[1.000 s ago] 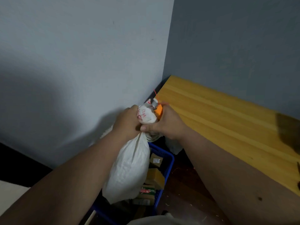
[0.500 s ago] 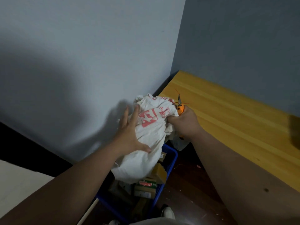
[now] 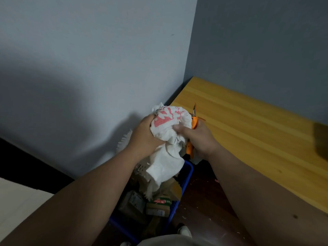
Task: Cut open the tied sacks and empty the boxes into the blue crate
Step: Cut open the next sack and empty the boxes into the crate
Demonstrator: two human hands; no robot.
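Observation:
A white woven sack (image 3: pixel 166 132) with red print is bunched up and held over the blue crate (image 3: pixel 186 176). My left hand (image 3: pixel 143 137) grips its left side. My right hand (image 3: pixel 198 137) pinches its right side while also holding orange-handled scissors (image 3: pixel 193 121), blades pointing up. The sack's loose end hangs down into the crate. Several cardboard boxes (image 3: pixel 158 205) lie piled in the crate.
A yellow wooden tabletop (image 3: pixel 257 139) runs along the right, its corner close to my right hand. Grey walls meet in a corner behind the crate. Another white sack (image 3: pixel 123 142) shows behind my left wrist. The floor (image 3: pixel 200 201) is dark wood with small scraps.
The sack went from hanging full and tied to bunched and slack. My left hand opened flat on it, then closed on its side. The scissors now stick up beside it.

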